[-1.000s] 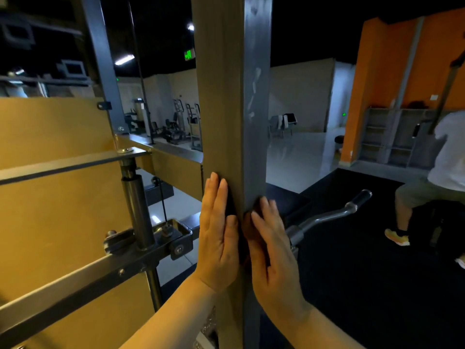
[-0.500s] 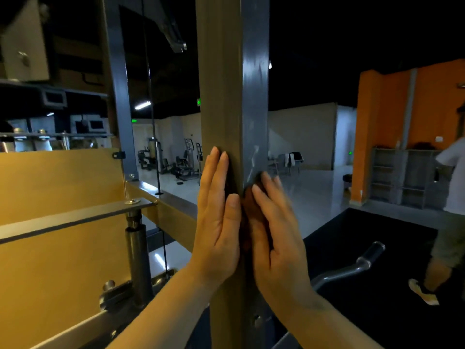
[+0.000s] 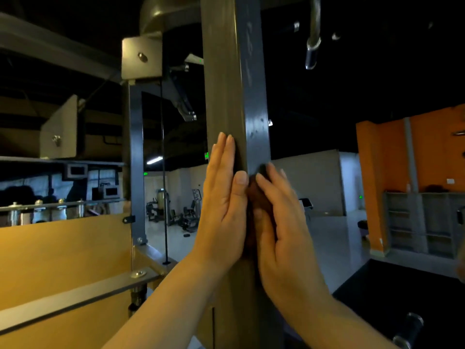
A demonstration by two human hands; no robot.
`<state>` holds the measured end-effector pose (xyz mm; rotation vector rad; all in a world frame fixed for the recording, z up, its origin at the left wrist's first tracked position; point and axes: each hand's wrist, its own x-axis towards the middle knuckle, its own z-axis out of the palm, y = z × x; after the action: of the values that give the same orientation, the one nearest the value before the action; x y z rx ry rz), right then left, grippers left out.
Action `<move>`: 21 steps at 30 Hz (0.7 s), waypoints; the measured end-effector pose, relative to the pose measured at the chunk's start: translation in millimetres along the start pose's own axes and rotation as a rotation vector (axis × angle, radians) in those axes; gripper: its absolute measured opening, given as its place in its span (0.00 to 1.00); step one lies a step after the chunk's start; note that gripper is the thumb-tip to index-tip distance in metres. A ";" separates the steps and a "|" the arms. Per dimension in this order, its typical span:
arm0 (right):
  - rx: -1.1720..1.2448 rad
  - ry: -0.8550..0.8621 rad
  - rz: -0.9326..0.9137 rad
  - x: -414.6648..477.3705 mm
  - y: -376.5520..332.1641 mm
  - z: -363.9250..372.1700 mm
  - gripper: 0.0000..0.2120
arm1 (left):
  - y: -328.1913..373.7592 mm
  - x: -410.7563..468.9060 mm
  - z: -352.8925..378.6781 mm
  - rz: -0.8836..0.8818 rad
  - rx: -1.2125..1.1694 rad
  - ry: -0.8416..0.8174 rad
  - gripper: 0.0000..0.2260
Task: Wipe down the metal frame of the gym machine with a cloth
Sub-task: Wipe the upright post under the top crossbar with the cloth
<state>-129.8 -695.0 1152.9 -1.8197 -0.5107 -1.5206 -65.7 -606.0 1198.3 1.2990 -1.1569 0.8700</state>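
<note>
One dim gym hall fills my feed: black ceiling, pale floor, one orange wall point(image 3: 427, 167) at right, one yellow panel point(image 3: 63, 260) at left. Dead centre stands one square metal upright point(image 3: 226, 96) of the machine frame, its grey paint scuffed. I count two bare hands on it. The left hand point(image 3: 224, 212) lies flat on the left face, fingers pressed together. The right hand point(image 3: 284, 238), fingers slightly spread, presses one dark cloth point(image 3: 255, 197) against the upright's near corner, between both hands.

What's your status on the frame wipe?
Left hand flat on post. Right hand presses cloth against post. Nothing blocking post above.
</note>
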 end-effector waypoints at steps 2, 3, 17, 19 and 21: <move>0.103 -0.005 0.015 14.6 -3.4 -4.4 0.23 | 6.2 11.0 2.3 0.003 0.000 0.007 0.23; 0.140 -0.016 0.025 14.5 -3.2 -5.3 0.24 | 7.4 13.9 2.7 0.007 0.006 0.008 0.23; 0.014 -0.035 -0.111 145.9 -21.4 -25.6 0.21 | 39.3 130.5 -4.7 0.021 -0.017 0.039 0.22; -0.011 -0.056 -0.161 149.0 -20.1 -27.0 0.22 | 44.3 157.7 -7.3 0.046 0.002 0.038 0.23; -0.048 -0.108 -0.216 151.7 -18.8 -31.7 0.22 | 46.0 179.2 -8.9 0.060 -0.011 0.040 0.23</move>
<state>-129.2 -725.7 1306.1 -1.9423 -0.7488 -1.5937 -64.8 -614.5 1383.4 1.2385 -1.1720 0.9283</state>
